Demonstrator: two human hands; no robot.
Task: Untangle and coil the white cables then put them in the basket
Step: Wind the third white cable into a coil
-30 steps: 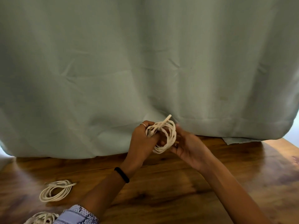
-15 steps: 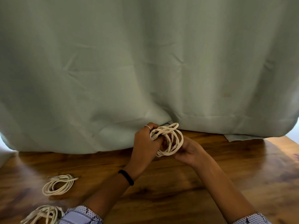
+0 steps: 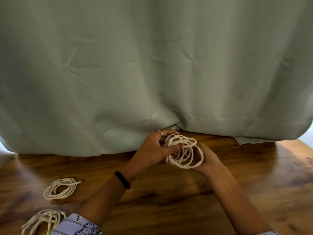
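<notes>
Cable (image 3: pixel 184 152), white, loosely coiled, left fingers (image 3: pixel 171 147) clamped on, right hand (image 3: pixel 205 160) cupping.

Single head view, facing forward and down, close over table (image 3: pixel 169 192)

Pretty much the whole upper part is taken up by a pale green curtain (image 3: pixel 152 65), creased and wrinkled all over, with its hem draped down onto the far edge of a wooden table (image 3: pixel 169 197). One corner of the fabric is seen poking out flat on the wood toward the right. The tabletop is a warm brown with dark grain patches, and it's glossy enough that light is reflected off it on both sides.
</notes>
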